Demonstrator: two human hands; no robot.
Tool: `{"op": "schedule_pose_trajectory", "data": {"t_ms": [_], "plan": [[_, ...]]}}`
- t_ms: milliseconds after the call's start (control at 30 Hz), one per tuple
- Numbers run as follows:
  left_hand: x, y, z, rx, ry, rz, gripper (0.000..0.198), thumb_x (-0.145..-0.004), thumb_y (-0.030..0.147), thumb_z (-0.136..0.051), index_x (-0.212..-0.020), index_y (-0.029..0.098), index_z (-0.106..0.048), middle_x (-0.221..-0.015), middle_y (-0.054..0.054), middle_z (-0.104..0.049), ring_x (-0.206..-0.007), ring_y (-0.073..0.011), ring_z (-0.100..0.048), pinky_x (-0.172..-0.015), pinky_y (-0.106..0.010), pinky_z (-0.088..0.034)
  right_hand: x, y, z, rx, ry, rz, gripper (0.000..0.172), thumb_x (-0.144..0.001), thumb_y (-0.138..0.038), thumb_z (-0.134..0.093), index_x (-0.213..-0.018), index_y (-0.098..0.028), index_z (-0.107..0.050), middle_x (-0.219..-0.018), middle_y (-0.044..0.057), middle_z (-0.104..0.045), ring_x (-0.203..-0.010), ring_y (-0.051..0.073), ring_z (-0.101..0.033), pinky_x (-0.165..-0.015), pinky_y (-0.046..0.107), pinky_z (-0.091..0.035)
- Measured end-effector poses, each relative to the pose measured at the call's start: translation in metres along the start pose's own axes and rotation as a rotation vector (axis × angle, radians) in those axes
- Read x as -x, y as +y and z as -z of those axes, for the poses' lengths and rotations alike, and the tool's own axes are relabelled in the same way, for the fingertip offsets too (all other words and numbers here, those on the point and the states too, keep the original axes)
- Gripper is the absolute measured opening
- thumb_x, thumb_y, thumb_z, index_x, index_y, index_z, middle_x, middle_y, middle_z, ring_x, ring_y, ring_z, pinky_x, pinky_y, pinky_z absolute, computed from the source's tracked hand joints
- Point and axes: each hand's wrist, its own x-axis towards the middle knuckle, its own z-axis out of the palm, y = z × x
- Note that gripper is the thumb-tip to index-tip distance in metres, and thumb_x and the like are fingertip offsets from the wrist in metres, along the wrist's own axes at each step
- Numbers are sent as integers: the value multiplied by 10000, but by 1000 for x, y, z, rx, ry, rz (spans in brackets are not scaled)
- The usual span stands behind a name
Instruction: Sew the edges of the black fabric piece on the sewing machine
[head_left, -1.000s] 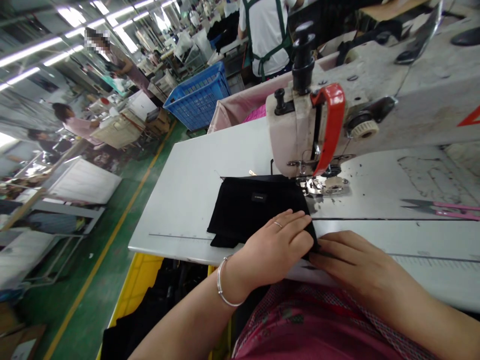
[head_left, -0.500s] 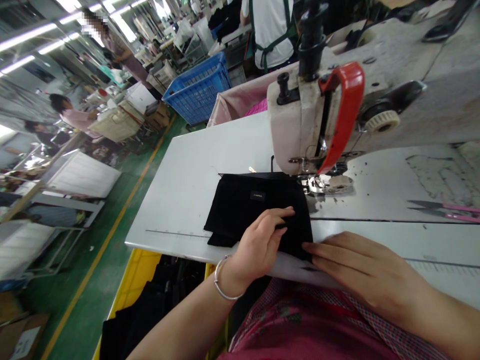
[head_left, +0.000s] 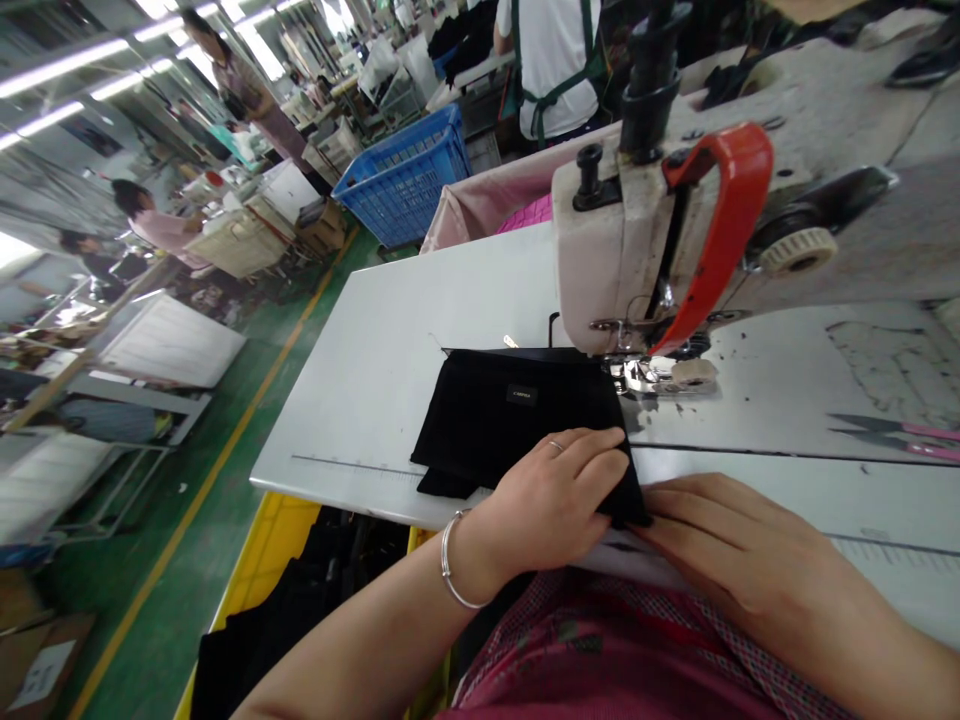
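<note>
A black fabric piece [head_left: 480, 420] with a small dark label [head_left: 522, 395] lies on the white sewing table, its far right corner beside the presser foot [head_left: 637, 375] of the sewing machine [head_left: 600, 260]. My left hand [head_left: 559, 495], with a ring and a silver bracelet, is closed over the right part of the fabric near the front edge; its thumb is mostly hidden. Flat to the right of it, my right hand [head_left: 720, 540] has its fingers together and its fingertips at the near right corner of the fabric, which they pinch. Its thumb is out of sight.
Pink-handled scissors [head_left: 900, 432] lie right of the machine. A yellow crate [head_left: 262, 560] with black fabric [head_left: 277, 630] stands below the table's left edge. Behind are a pink cloth-lined bin [head_left: 480, 195], a blue basket [head_left: 409, 170] and several people.
My left hand has moved right and its fingers have curled down on the fabric. The near right corner has shifted slightly right with my right hand. The camera view has shifted a little.
</note>
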Motion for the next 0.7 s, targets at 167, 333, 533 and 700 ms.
{"op": "schedule_pose_trajectory", "data": {"t_ms": [167, 333, 533, 700], "plan": [[-5, -1, -1, -75, -72, 40, 581, -909, 260, -620, -1439, 95, -450, -1549, -200, -481, -1460, -330, -448, -1220, -493, -412, -1, -2, -3, 12, -26, 47, 282, -1010, -103, -484, -1207, -191, -667, -1150, 52, -708, -1181, 236, -582, -1051, 442, -439], [-7, -6, 1, -95, -102, -9, 496, -924, 227, -600, -1390, 89, -500, -1518, -202, -515, -1437, -303, -485, -1237, -460, -395, -5, -2, 0, -20, -67, 72, 301, -1005, -81, -470, -1215, -177, -663, -1168, 54, -707, -1138, 215, -595, -1081, 442, -411], [-15, -21, 3, -136, -90, -16, 455, -936, 203, -554, -1377, 96, -524, -1513, -183, -522, -1438, -305, -490, -1225, -460, -414, -16, 7, 1, 21, -49, 97, 278, -998, -81, -489, -1191, -155, -674, -1156, 60, -717, -1091, 197, -638, -1047, 432, -466], [-19, -33, 0, -148, -98, -34, 489, -934, 159, -552, -1414, 79, -500, -1537, -218, -485, -1474, -315, -439, -1234, -512, -403, -18, 15, -6, 55, -46, 63, 263, -992, -100, -527, -1207, -163, -665, -1176, 68, -714, -1119, 214, -649, -1032, 455, -497]]}}
